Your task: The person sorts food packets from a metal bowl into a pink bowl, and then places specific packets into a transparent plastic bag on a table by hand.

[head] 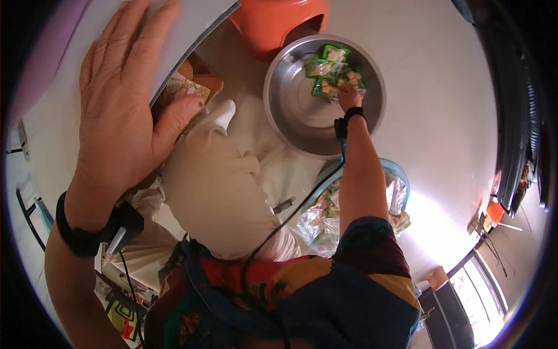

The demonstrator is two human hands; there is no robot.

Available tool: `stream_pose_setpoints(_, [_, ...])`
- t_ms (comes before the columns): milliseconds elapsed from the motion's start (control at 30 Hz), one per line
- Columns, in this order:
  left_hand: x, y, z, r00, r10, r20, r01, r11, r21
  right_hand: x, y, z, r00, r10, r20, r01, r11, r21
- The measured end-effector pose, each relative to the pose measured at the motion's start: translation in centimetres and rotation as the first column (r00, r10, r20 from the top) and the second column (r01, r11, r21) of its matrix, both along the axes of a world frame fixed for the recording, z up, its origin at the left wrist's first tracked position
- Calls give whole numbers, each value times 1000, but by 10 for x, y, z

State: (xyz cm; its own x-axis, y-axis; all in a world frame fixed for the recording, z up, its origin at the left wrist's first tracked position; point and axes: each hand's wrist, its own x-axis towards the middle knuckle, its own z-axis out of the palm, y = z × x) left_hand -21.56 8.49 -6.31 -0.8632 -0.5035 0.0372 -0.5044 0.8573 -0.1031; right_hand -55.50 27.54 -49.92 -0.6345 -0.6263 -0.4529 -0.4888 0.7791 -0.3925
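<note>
Flat over the pale tabletop [196, 19] at the upper left lies my left hand [122, 96], empty, its thumb spread away from the fingers. My right hand [350, 98] reaches down into a wide stainless steel basin [290, 118] on the floor. Its fingers touch the small green-edged plastic food packets [328, 87] there, at the basin's far right side. The fingertips are hidden among the packets, so whether one is gripped cannot be told. Both wrists wear black straps with small devices and cables.
An orange plastic stool [274, 22] stands behind the basin. Beneath my right forearm is a light blue tub [405, 179] filled with clear and printed plastic wrappers [320, 218]. My knee, in beige trousers, is beside the table edge. A cable crosses from my right wrist to my body.
</note>
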Motion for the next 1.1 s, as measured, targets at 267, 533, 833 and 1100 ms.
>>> stream_pose_setpoints(267, [-10, -7, 5, 995, -77, 66, 76, 997, 16, 14, -9, -57, 910, 335, -246, -341, 940, 17])
stream_pose_setpoints(533, [-7, -7, 4, 997, -69, -20, 70, 997, 45, 81, 7, -53, 992, 123, -41, -106, 953, 285])
stream_pose_setpoints(833, [-1, -4, -1, 994, 17, -106, -11, 999, 52, 103, 35, -77, 934, 271, 233, -325, 914, 241])
stream_pose_setpoints(1100, [10, 0, -5, 985, 63, -163, -48, 994, 97, 122, 18, -74, 886, -238, 398, 142, 956, 255])
